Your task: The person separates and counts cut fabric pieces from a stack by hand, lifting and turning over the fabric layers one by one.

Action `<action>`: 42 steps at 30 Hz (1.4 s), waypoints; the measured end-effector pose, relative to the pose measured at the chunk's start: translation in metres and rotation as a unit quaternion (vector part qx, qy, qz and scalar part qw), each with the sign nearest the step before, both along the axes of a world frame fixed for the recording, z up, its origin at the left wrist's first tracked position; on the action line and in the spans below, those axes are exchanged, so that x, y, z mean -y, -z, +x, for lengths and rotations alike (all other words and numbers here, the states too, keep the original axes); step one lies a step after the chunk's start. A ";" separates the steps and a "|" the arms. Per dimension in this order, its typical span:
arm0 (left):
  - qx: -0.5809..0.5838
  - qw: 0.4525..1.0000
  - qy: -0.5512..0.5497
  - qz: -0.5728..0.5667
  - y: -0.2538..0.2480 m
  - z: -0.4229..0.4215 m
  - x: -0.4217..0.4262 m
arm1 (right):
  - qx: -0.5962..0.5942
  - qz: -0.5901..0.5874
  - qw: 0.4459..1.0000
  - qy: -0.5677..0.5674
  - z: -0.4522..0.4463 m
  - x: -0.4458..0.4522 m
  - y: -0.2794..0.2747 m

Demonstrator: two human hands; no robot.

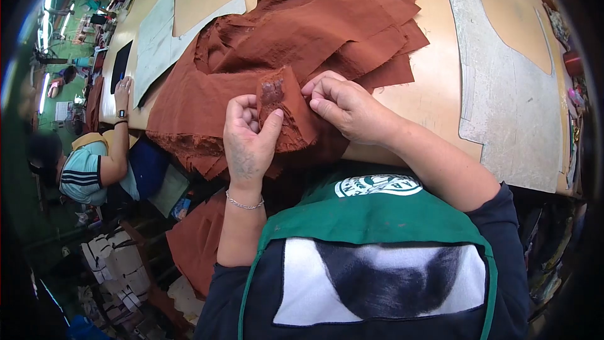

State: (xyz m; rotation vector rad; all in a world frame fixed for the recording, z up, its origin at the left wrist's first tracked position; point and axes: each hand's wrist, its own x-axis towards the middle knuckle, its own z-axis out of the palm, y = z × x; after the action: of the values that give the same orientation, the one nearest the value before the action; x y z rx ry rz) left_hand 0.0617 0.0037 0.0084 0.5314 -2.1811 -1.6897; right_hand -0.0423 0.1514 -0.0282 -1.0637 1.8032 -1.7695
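A heap of rust-brown fabric pieces (283,31) with frayed edges lies on the wooden table in front of me. My left hand (248,132) grips a folded rust-brown fabric piece (292,110), thumb on its front and fingers behind. A darker, shiny patch shows on that piece near the thumb. At its right edge, my right hand (346,104) pinches the same fabric between thumb and curled fingers.
Grey pattern sheets lie at the right (497,88) and left (154,44) of the table (415,101). A co-worker (94,164) sits at the far left, one hand by a black piece (121,65). More rust-brown fabric (198,239) hangs below the table edge.
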 end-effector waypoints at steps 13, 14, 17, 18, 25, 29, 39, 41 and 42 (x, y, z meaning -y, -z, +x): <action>0.005 0.998 0.019 0.052 0.000 -0.003 -0.006 | -0.015 0.059 0.998 -0.030 0.001 -0.002 -0.009; 0.009 0.999 0.018 0.045 -0.002 -0.003 -0.008 | -0.012 0.035 0.999 -0.020 0.002 -0.001 -0.003; -0.004 0.999 0.018 0.047 -0.001 -0.004 -0.007 | 0.017 0.007 0.999 -0.029 0.001 -0.002 0.000; -0.013 0.998 0.018 0.052 0.001 -0.004 -0.006 | 0.030 0.004 0.999 -0.040 0.000 -0.003 -0.001; -0.015 1.000 0.020 0.004 -0.001 -0.003 -0.003 | 0.048 0.030 0.994 -0.097 -0.011 -0.010 -0.004; 0.019 0.991 0.015 -0.129 -0.006 -0.001 0.005 | 0.001 0.034 0.994 -0.107 -0.019 -0.013 -0.005; -0.050 0.996 0.068 -0.040 0.003 -0.004 -0.011 | 0.127 -0.022 0.989 -0.065 -0.013 -0.004 0.008; -0.028 0.971 0.098 -0.215 0.001 -0.002 -0.008 | 0.245 -0.012 0.967 -0.065 -0.007 -0.003 0.002; -0.023 0.956 0.104 -0.273 -0.002 -0.003 -0.010 | 0.302 -0.007 0.951 -0.065 -0.006 -0.003 -0.003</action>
State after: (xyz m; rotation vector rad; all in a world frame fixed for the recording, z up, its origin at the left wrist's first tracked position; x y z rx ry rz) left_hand 0.0585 0.0136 0.0107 0.1132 -2.5919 -1.0810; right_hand -0.0482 0.1546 -0.0253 -0.5359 1.3115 -1.7718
